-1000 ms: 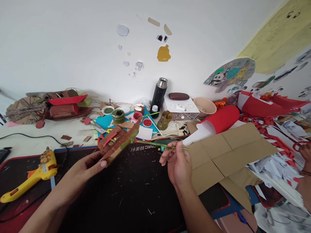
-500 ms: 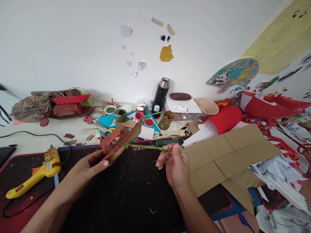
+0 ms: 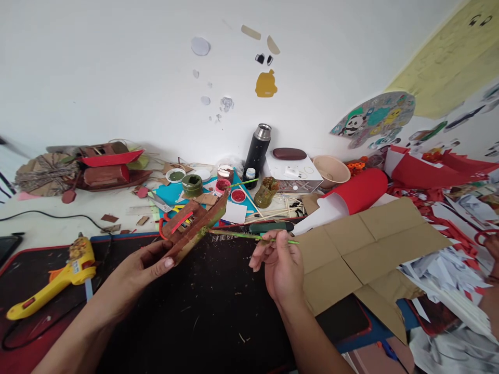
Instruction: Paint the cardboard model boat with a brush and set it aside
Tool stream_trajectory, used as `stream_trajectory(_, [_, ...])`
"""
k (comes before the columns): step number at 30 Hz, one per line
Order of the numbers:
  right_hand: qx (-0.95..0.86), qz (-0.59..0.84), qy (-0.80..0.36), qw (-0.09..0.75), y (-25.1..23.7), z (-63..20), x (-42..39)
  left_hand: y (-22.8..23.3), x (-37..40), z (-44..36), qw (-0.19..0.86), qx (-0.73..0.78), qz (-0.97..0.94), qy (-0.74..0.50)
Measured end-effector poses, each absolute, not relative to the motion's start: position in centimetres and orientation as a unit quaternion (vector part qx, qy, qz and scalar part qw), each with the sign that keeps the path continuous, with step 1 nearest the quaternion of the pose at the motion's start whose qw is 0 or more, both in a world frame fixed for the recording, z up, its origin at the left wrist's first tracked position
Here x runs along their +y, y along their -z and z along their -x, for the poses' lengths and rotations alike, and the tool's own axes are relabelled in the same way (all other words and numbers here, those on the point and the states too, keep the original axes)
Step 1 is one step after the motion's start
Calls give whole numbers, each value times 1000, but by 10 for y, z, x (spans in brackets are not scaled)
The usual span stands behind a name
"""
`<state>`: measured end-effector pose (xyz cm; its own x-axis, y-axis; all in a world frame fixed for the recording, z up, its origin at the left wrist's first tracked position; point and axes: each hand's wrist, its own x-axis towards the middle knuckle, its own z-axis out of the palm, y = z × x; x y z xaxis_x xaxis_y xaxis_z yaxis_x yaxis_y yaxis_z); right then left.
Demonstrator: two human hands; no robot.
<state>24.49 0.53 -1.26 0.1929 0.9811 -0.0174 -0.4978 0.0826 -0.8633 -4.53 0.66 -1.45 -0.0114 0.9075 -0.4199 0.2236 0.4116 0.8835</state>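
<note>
My left hand [image 3: 150, 265] is closed on the near end of a small brown model boat [image 3: 195, 223], tilted so its far end points up and right. Green paint marks part of the boat's side. Between the thumb and fingers of my right hand [image 3: 280, 265] is a thin green-stained paintbrush [image 3: 241, 235]. Its tip touches the green patch on the hull. Behind the boat stand a jar of dark green paint [image 3: 192, 185], a pink-red paint pot [image 3: 223, 187] and a lid of red paint [image 3: 238, 196]. Another green stick lies across the pots.
A yellow glue gun [image 3: 74, 272] lies at left on the black mat [image 3: 218, 311]. Painted model boats [image 3: 107, 176] stand at the back left. A black thermos [image 3: 257, 153], murky jar [image 3: 267, 192] and white box [image 3: 294, 174] are behind; folded cardboard [image 3: 366, 244] lies right. A person's hand shows at the right edge.
The view has shifted very slightly. Both hands keep their grips, and the brush tip stays against the boat's side with hardly any visible movement.
</note>
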Motion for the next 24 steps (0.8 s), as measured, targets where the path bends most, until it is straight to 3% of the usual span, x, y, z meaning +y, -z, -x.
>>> stream_trajectory(24, [-316,387,-572,651,16,-244,2,21,7,46,559,637,-407,-341])
